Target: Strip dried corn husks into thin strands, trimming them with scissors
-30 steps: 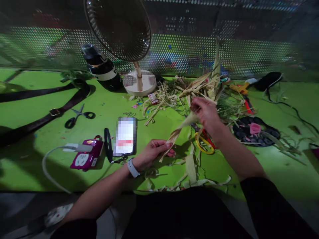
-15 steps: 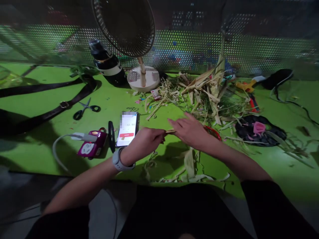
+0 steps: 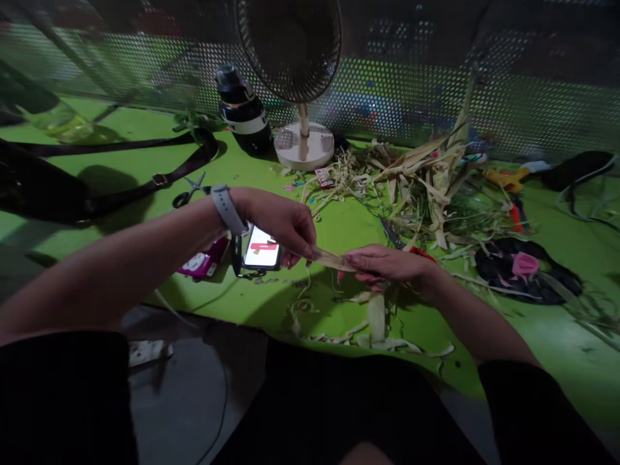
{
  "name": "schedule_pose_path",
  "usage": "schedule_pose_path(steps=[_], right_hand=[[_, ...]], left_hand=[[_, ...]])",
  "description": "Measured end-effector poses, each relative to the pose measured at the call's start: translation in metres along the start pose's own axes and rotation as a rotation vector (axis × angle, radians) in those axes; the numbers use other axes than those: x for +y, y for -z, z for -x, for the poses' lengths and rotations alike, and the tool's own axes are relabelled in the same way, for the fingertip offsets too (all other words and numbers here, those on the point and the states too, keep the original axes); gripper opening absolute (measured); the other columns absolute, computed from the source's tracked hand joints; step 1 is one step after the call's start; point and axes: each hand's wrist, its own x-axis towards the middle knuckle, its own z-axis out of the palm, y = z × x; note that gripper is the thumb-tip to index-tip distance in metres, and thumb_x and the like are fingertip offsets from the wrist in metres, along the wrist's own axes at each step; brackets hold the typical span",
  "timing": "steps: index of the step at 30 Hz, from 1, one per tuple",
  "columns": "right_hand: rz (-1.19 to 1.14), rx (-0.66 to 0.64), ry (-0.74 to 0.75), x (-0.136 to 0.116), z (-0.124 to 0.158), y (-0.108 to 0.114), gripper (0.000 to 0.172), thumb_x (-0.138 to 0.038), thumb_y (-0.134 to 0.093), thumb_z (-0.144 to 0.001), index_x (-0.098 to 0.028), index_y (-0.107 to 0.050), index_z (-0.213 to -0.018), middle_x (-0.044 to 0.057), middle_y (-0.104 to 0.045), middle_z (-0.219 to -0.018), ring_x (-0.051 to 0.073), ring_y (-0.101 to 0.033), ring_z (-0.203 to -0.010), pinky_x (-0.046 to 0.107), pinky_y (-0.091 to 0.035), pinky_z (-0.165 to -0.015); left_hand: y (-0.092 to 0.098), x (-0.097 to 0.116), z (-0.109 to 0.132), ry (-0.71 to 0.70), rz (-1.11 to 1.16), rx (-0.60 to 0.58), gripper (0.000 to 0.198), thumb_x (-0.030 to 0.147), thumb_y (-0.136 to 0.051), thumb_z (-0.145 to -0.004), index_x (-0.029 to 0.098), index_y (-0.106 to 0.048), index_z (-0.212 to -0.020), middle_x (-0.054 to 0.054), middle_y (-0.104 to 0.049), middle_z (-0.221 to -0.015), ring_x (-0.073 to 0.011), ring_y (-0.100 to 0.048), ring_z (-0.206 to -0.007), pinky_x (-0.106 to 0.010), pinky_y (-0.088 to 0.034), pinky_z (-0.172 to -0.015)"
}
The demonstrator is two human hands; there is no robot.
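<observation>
A pale, flat strip of corn husk [image 3: 330, 259] stretches between my two hands above the green table. My left hand [image 3: 283, 223], with a grey watch on its wrist, pinches the strip's left end, knuckles up. Fingers of my right hand [image 3: 382, 263] grip the other end, thumb on top. Beneath my hands, a wider husk piece [image 3: 376, 316] and curled scraps lie along the table's front edge. Close by my right wrist are red-handled scissors or pliers [image 3: 423, 253], partly hidden. A lit phone [image 3: 261, 250] lies under my left hand, partly covered.
Behind are a heap of dry husks [image 3: 443, 174], a fan base [image 3: 305, 147] and a black bottle [image 3: 245, 119]. Left: scissors [image 3: 194, 185], a purple power socket [image 3: 201, 263] and a black strap [image 3: 145, 184]. A black bundle with a pink flower [image 3: 526, 265] lies right.
My left forearm has swung up and outward, now covering part of the phone and socket. My right hand has turned from spread fingers to gripping the husk strip, which now shows more length.
</observation>
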Motion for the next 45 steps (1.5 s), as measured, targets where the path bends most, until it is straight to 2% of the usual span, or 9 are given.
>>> schedule_pose_path(steps=[10, 19, 21, 24, 26, 27, 34, 39, 45], right_hand=[[-0.220, 0.033, 0.018, 0.010, -0.007, 0.004, 0.040, -0.054, -0.054, -0.088, -0.015, -0.057, -0.080, -0.012, -0.026, -0.049, 0.004, -0.024, -0.042, 0.019, -0.042, -0.048], [-0.346, 0.232, 0.214, 0.023, -0.023, -0.003, 0.039, -0.050, -0.058, -0.087, -0.018, -0.048, -0.068, -0.011, -0.037, -0.047, 0.004, -0.032, -0.037, 0.020, -0.037, -0.043], [-0.343, 0.377, 0.299, 0.027, -0.029, -0.001, 0.039, -0.052, -0.060, -0.085, -0.018, -0.049, -0.069, -0.011, -0.038, -0.046, 0.005, -0.033, -0.037, 0.021, -0.039, -0.044], [-0.346, 0.612, 0.402, 0.031, -0.036, 0.004, 0.038, -0.053, -0.062, -0.083, -0.019, -0.050, -0.070, -0.010, -0.040, -0.048, 0.005, -0.034, -0.038, 0.022, -0.039, -0.045], [-0.356, 0.714, 0.443, 0.032, -0.038, 0.005, 0.039, -0.055, -0.064, -0.080, -0.020, -0.049, -0.070, -0.010, -0.040, -0.049, 0.005, -0.035, -0.039, 0.022, -0.039, -0.045], [-0.365, 0.751, 0.458, 0.032, -0.039, 0.005, 0.040, -0.056, -0.064, -0.079, -0.021, -0.049, -0.070, -0.010, -0.040, -0.049, 0.005, -0.035, -0.039, 0.022, -0.038, -0.044], [-0.495, 0.786, 0.433, 0.031, -0.043, -0.015, 0.042, -0.058, -0.066, -0.075, -0.021, -0.046, -0.074, -0.011, -0.041, -0.047, 0.004, -0.034, -0.037, 0.018, -0.032, -0.039], [-0.604, 0.703, 0.411, 0.030, -0.046, -0.028, 0.045, -0.058, -0.068, -0.073, -0.021, -0.042, -0.071, -0.012, -0.040, -0.045, 0.004, -0.031, -0.034, 0.018, -0.031, -0.037], [-0.663, 0.586, 0.358, 0.029, -0.044, -0.026, 0.041, -0.055, -0.068, -0.075, -0.021, -0.044, -0.072, -0.012, -0.041, -0.044, 0.004, -0.034, -0.033, 0.018, -0.034, -0.038]], left_hand=[[0.039, -0.011, 0.016, 0.234, 0.131, 0.266, 0.019, 0.015, -0.086, -0.052, 0.015, -0.071, -0.063, -0.003, -0.059, -0.050, -0.0220, -0.062, -0.057, -0.032, -0.050, -0.060], [0.075, -0.025, 0.012, 0.004, -0.265, 0.495, 0.023, 0.029, -0.086, -0.055, 0.016, -0.070, -0.068, -0.001, -0.064, -0.063, -0.0176, -0.063, -0.066, -0.030, -0.050, -0.070], [0.077, -0.020, 0.014, -0.039, -0.403, 0.650, 0.031, 0.037, -0.080, -0.064, 0.016, -0.072, -0.084, -0.001, -0.068, -0.078, -0.0155, -0.063, -0.076, -0.031, -0.049, -0.078], [0.059, -0.012, 0.012, -0.268, -0.588, 1.173, 0.048, 0.041, -0.071, -0.075, 0.011, -0.064, -0.112, -0.006, -0.065, -0.110, -0.0152, -0.058, -0.101, -0.035, -0.041, -0.095], [0.030, -0.011, -0.001, -0.391, -0.485, 1.515, 0.031, 0.039, -0.066, -0.082, 0.013, -0.067, -0.100, -0.009, -0.068, -0.104, -0.0152, -0.058, -0.095, -0.032, -0.044, -0.091], [0.013, -0.012, -0.010, -0.399, -0.395, 1.531, 0.025, 0.038, -0.059, -0.088, 0.015, -0.068, -0.092, -0.008, -0.069, -0.097, -0.0149, -0.059, -0.088, -0.031, -0.046, -0.087], [-0.087, -0.022, -0.098, -0.576, 0.538, 0.916, 0.040, 0.049, -0.052, -0.089, 0.016, -0.069, -0.105, -0.007, -0.071, -0.094, -0.0157, -0.063, -0.086, -0.026, -0.052, -0.080], [-0.095, -0.019, -0.117, -0.609, 1.098, 0.750, 0.050, 0.049, -0.069, -0.076, 0.017, -0.065, -0.114, -0.002, -0.068, -0.077, -0.0084, -0.055, -0.051, -0.020, -0.048, -0.048], [-0.096, -0.021, -0.116, -0.608, 1.261, 0.667, 0.039, 0.044, -0.065, -0.081, 0.016, -0.066, -0.108, 0.001, -0.061, -0.054, -0.0111, -0.055, -0.040, -0.020, -0.046, -0.039]])
